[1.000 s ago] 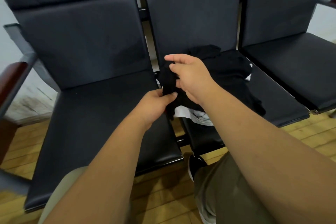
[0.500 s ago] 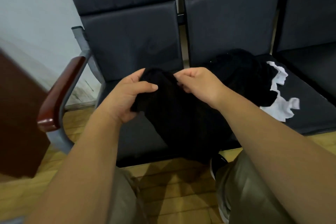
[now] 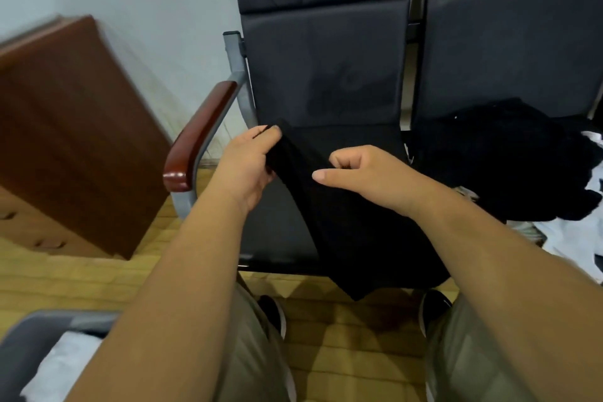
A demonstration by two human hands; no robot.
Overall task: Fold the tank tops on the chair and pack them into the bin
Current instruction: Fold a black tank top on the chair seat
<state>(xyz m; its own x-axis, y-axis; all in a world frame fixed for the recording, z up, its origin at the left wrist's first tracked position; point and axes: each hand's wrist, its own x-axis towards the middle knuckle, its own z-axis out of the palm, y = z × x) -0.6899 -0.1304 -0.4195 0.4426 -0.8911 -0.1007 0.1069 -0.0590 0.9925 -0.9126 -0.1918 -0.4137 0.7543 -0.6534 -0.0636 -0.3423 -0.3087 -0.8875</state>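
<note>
Fingers (image 3: 257,140) of the left hand (image 3: 248,170) pinch the black tank top (image 3: 352,238) at its top corner just beside the armrest (image 3: 199,137), I cannot tell whether the curled right hand (image 3: 372,170) grips its upper edge, and the cloth drapes over the seat (image 3: 277,232), hem hanging past the front edge, near the pile (image 3: 505,166) on the next seat.

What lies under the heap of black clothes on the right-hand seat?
White fabric pokes out from beneath the black heap at its right and lower edges. Whatever else lies below is covered.
</note>
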